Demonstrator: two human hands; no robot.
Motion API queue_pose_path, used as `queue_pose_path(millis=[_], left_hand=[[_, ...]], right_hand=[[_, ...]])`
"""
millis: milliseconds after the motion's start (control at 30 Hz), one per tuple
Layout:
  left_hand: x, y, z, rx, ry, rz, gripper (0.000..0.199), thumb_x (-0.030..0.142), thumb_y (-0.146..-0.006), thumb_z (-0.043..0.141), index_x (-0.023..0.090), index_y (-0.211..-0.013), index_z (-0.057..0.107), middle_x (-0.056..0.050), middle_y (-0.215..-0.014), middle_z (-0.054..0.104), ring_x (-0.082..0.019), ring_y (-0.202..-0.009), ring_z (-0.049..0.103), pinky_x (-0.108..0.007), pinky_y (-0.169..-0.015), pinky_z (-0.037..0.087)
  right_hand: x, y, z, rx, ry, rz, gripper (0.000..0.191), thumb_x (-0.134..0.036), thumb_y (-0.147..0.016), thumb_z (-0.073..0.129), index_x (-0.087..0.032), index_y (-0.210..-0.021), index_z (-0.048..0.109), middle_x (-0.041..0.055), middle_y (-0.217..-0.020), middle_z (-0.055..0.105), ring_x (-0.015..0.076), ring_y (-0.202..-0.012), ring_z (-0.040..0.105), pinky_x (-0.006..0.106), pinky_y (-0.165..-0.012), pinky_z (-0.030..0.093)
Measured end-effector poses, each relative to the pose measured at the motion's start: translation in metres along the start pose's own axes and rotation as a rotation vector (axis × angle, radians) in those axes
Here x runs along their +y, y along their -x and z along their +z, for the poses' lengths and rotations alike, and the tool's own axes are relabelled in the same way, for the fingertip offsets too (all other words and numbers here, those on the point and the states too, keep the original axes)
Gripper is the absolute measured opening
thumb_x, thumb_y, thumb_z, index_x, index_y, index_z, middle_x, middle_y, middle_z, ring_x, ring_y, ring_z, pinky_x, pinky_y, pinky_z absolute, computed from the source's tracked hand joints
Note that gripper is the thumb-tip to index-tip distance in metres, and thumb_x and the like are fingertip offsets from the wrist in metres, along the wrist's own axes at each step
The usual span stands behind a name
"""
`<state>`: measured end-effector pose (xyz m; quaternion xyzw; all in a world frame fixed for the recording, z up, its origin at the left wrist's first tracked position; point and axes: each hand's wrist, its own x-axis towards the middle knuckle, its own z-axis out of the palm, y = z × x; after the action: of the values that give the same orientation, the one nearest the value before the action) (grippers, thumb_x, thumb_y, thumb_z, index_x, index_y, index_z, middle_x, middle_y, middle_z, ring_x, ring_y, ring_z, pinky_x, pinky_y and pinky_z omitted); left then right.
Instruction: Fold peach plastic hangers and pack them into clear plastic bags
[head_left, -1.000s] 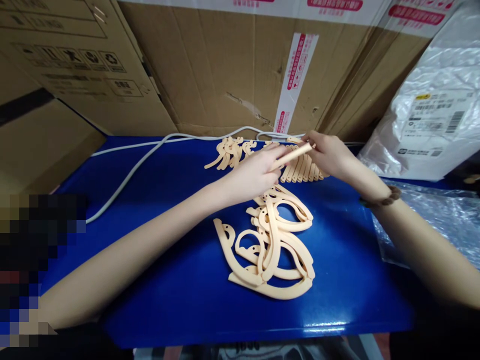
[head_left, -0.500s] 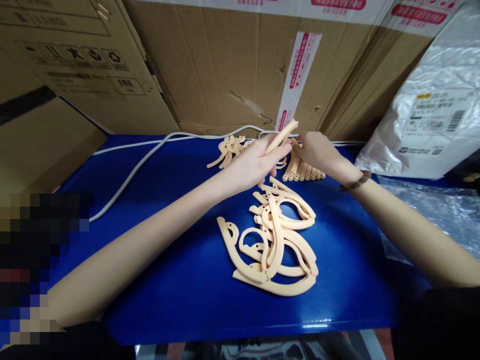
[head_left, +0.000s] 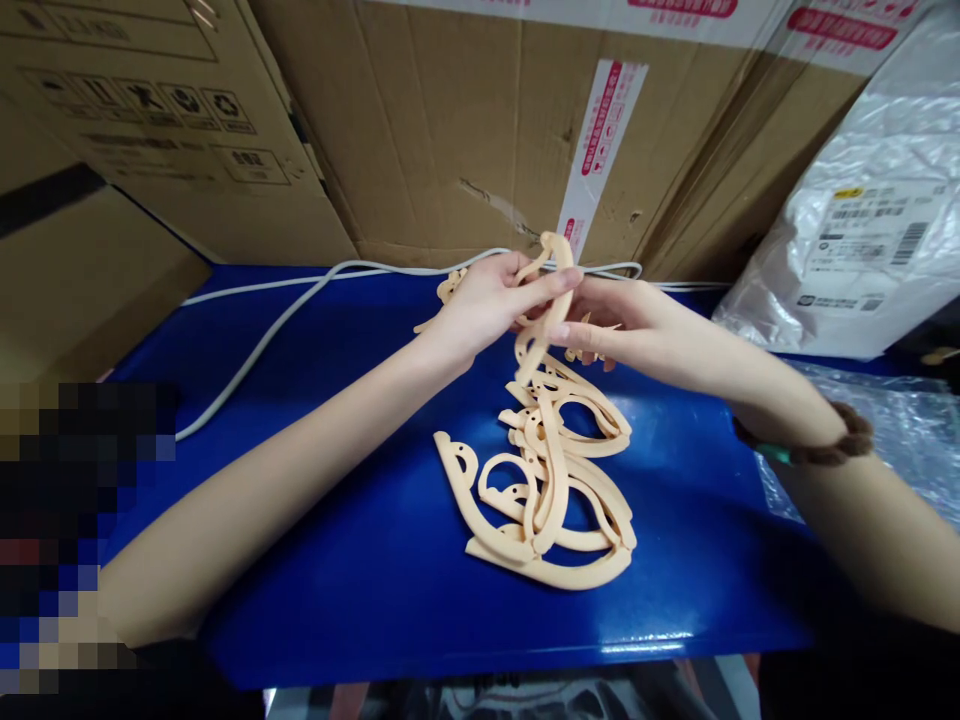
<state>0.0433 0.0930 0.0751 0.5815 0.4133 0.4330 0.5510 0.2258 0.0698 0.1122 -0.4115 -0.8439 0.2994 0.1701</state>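
Between both hands, above the far part of the blue table, is a beige plastic folding hanger [head_left: 560, 262], tilted, with curved arms. My left hand [head_left: 484, 305] pinches it, thumb across its front. From the right, my right hand [head_left: 637, 325] grips the same hanger, thumb against its lower part; most of its other fingers are hidden behind. Nearer to me lies a heap of similar folded hangers [head_left: 553, 480], overlapping one another. Small beige parts [head_left: 452, 285] show beyond my left hand, and more loose beige pieces [head_left: 592, 345] lie partly hidden under my right hand.
A large cardboard box [head_left: 427, 130] stands behind the blue table [head_left: 360, 560], with another carton [head_left: 172, 130] at left. A white cable [head_left: 274, 345] runs along the back. On the right are a white plastic package [head_left: 847, 220] and clear plastic wrap [head_left: 892, 420].
My right hand has come away from the row of loose pieces, back toward me and onto the hanger in my left hand. That hanger has turned and its curved arms now show. The heap has not moved.
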Motion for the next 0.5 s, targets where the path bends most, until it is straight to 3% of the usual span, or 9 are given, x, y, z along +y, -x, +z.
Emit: queue_pose_path(millis=[100,200,267,367,500], left_hand=[[0.002,0.004,0.003,-0.055,-0.032,0.085,0.044,0.039,-0.104,0.061,0.017,-0.068,0.051,0.005,-0.058,0.052,-0.005,-0.050,0.051,-0.017,-0.054,0.041],[0.006,0.008,0.004,-0.031,-0.078,0.208,0.044,0.035,-0.109,0.051,0.018,-0.069,0.050,0.005,-0.055,0.052,-0.006,-0.047,0.054,-0.018,-0.054,0.045],[0.009,0.009,0.002,0.036,-0.118,0.275,0.042,0.032,-0.109,0.050,0.019,-0.070,0.049,0.006,-0.055,0.048,-0.005,-0.044,0.050,-0.017,-0.051,0.041],[0.012,0.008,-0.003,0.142,-0.177,0.333,0.039,0.032,-0.109,0.050,0.018,-0.072,0.049,0.007,-0.057,0.042,-0.003,-0.044,0.041,-0.015,-0.050,0.032],[0.010,0.006,-0.005,0.140,-0.272,0.377,0.039,0.031,-0.110,0.046,0.018,-0.074,0.051,0.006,-0.060,0.042,-0.004,-0.049,0.042,-0.017,-0.054,0.033]], right_hand=[[-0.006,0.004,0.004,0.230,0.085,0.010,0.033,-0.048,-0.099,0.060,-0.019,-0.086,0.069,0.0013,-0.075,0.064,0.0134,-0.065,0.051,0.029,-0.059,0.036],[0.000,0.003,-0.004,0.338,0.078,0.019,0.037,-0.044,-0.100,0.061,-0.019,-0.073,0.060,-0.0025,-0.063,0.050,0.0108,-0.059,0.041,0.029,-0.055,0.029],[0.007,0.003,-0.014,0.402,0.026,-0.010,0.032,-0.044,-0.099,0.063,-0.020,-0.078,0.063,-0.0020,-0.066,0.053,0.0110,-0.060,0.044,0.029,-0.055,0.030],[0.015,0.004,-0.026,0.503,-0.002,-0.092,0.023,-0.042,-0.095,0.070,-0.020,-0.104,0.068,-0.0016,-0.073,0.062,0.0116,-0.060,0.049,0.029,-0.054,0.033],[0.020,0.007,-0.028,0.566,0.220,-0.140,0.030,-0.042,-0.098,0.066,-0.021,-0.119,0.070,0.0005,-0.078,0.067,0.0127,-0.060,0.053,0.030,-0.060,0.040]])
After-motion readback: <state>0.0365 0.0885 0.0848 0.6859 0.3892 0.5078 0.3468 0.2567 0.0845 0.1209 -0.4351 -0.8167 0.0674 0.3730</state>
